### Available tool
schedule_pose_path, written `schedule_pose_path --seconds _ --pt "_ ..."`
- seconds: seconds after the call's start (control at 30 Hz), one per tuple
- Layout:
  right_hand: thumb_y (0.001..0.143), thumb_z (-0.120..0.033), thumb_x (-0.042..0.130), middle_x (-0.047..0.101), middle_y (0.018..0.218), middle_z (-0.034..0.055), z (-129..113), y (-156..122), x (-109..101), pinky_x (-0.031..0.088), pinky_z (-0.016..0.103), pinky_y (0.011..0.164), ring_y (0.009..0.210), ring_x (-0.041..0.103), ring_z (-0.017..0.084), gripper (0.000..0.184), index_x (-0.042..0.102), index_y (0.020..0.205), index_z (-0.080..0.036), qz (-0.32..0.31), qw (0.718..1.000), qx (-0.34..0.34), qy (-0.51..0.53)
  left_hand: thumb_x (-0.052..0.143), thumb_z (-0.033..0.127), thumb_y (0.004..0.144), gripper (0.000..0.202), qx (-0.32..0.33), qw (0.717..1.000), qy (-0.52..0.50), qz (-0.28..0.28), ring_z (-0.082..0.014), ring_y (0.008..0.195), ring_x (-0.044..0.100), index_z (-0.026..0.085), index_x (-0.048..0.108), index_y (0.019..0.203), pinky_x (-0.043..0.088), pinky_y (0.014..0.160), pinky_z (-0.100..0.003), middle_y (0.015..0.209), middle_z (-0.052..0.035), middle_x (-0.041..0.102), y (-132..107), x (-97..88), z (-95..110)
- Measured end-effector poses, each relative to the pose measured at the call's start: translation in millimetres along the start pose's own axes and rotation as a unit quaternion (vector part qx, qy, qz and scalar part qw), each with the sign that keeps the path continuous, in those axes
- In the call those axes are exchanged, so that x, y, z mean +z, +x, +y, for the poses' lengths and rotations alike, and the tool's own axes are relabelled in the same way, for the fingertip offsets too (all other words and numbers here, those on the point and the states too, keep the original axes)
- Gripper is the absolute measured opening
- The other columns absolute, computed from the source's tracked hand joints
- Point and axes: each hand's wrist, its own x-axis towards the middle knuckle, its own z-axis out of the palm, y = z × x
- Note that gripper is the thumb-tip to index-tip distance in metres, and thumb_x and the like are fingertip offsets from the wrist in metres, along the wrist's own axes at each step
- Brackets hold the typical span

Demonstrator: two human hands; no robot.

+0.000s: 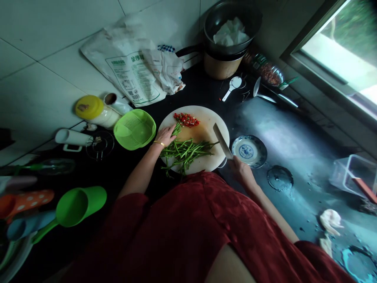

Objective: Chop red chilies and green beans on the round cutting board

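- Left hand: centre of frame, at the left edge of the round cutting board. Its grip lies on top of the left ends of the green stems with the fingers bent. Pressing or pinching: cannot tell from this angle.
- Right hand: lower right of the board. Its grip is closed round the handle of the knife, and the handle is mostly hidden inside the fist.
- The blade runs up and to the left from the fist and crosses the board's right part. Its tip is near the right ends of the stems; touching or just clear cannot be told.
- Stems: a loose bundle lying roughly left to right across the lower half of the board, a few straggling off the lower left rim. They lie between the two hands.
- Handling, judged: the stems are light, thin and bendy, and will roll and splay unless gathered. Best held from above near the end, fingertips tucked back.
- Knife, judged: rigid, heavy at the blade, sharp along its edge. Hold by the handle only.
- Nearby: chopped red chilli at the top of the board, apart from the stems. A green basket is left of the board and a blue-and-white dish right of it, both on the dark desk.
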Motion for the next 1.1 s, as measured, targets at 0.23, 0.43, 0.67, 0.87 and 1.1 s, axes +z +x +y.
schedule_pose_path --seconds 0.23,0.43,0.67,0.87,1.1 --pt "0.09 -0.03 0.04 0.061 0.071 0.0067 10 -7 4 0.027 0.027 0.06 0.063 0.053 0.018 0.018 0.053 0.085 -0.019 0.025 0.998 0.029 0.054 0.041 0.043 0.094 0.039 -0.062 0.997 0.001 0.046 -0.0272 0.107 0.056 0.018 0.066 0.111 0.041 0.092 -0.036 0.111 -0.0135 0.065 -44 -25.8 39" --pt "0.09 -0.034 0.039 0.059 0.071 0.0055 14 -13 12 0.028 0.027 0.059 0.064 0.053 0.018 0.02 0.05 0.082 -0.02 0.036 0.996 0.014 0.082 0.048 0.047 0.089 0.037 -0.121 0.991 -0.033 -0.052 -0.024 0.087 0.064 0.019 0.073 0.088 0.044 0.073 -0.031 0.092 -0.0097 0.072 -60 -10.4 52" --pt "0.089 -0.039 0.037 0.056 0.069 0.0057 20 -14 13 0.029 0.028 0.059 0.064 0.052 0.019 0.021 0.045 0.08 -0.022 0.044 0.994 0.009 0.099 0.047 0.043 0.092 0.036 -0.134 0.986 -0.099 0.006 -0.017 0.079 0.059 0.017 0.071 0.096 0.04 0.068 -0.026 0.09 -0.006 0.071 -40 -35.9 24" --pt "0.084 -0.041 0.038 0.052 0.064 0.0041 19 -18 12 0.028 0.028 0.059 0.057 0.046 0.018 0.019 0.041 0.078 -0.023 0.042 0.993 0.012 0.111 0.054 0.045 0.089 0.04 -0.165 0.985 -0.048 0.008 -0.0212 0.093 0.06 0.015 0.065 0.113 0.042 0.076 -0.029 0.109 -0.0112 0.069 -53 -47.1 11" --pt "0.083 -0.04 0.039 0.055 0.065 0.0045 20 -25 15 0.03 0.028 0.057 0.054 0.043 0.015 0.019 0.042 0.076 -0.023 0.045 0.99 0.018 0.131 0.042 0.057 0.089 0.048 -0.255 0.953 -0.034 -0.161 -0.0255 0.095 0.066 0.021 0.073 0.084 0.046 0.073 -0.029 0.1 -0.0117 0.072 -132 11.3 3"
